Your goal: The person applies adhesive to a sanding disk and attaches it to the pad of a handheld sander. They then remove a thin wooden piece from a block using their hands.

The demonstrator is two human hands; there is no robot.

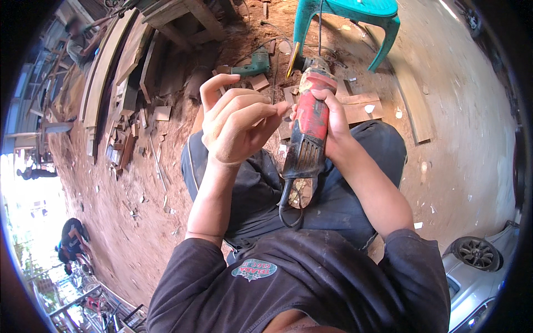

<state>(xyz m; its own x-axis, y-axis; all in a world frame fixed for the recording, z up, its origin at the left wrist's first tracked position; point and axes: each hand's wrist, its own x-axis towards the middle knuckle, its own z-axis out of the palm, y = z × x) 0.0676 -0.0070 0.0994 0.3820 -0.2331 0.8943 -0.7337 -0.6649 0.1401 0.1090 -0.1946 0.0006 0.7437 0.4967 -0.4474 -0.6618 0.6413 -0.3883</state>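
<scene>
My right hand [334, 119] is wrapped round the red and black body of an angle grinder [312, 120]. The tool is held over my lap, its head pointing away from me and its cord end toward me. On the left side of the head sits a yellowish disc [293, 60], seen nearly edge-on. My left hand [239, 119] is beside the grinder, thumb and fingertips pinched together close to its body, one finger raised. Whatever the pinch holds, if anything, is too small to make out. A black cord [284, 205] loops from the grinder's rear.
A green power drill [254, 64] lies on the dirt floor ahead, among wood offcuts [258, 82]. A teal plastic chair [355, 8] stands beyond. Long planks [108, 66] lean at left, near a wooden bench [183, 22]. People are at far left; a silver car [472, 280] is at lower right.
</scene>
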